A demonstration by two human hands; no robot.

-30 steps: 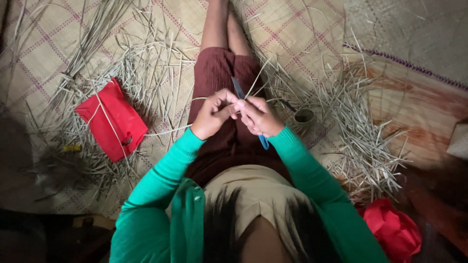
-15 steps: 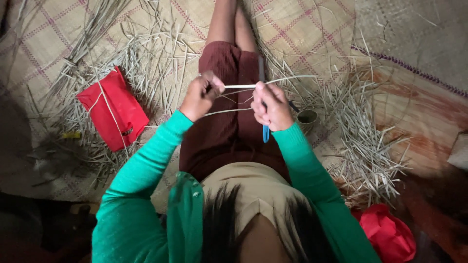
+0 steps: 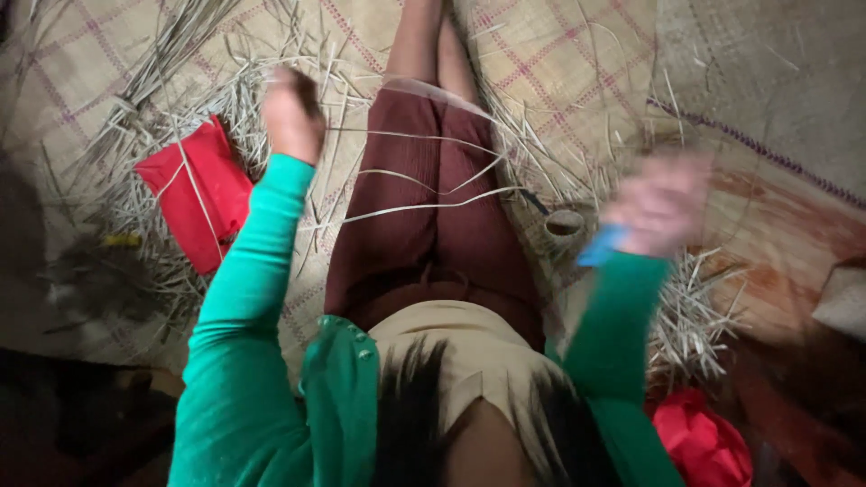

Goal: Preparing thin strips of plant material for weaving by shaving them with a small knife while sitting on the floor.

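Left hand (image 3: 290,113) is closed in a fist on thin straw strips (image 3: 424,203), which stretch across the lap to the right hand (image 3: 657,203). Right hand is blurred, holds a blue tool (image 3: 600,245). Much loose straw (image 3: 695,316) on the mat (image 3: 577,63), so prob. early stage.

Dry, matt straw-like strips (image 3: 424,203), pale and stiff, stretched over ribbed maroon cloth (image 3: 433,225). Woven mat (image 3: 577,72) of coarse fibre, checked with faded red lines. Soft red cloth (image 3: 194,203), matt, creased. Smooth blue plastic handle (image 3: 600,245), blurred. Knitted green sleeves (image 3: 244,298), dull.
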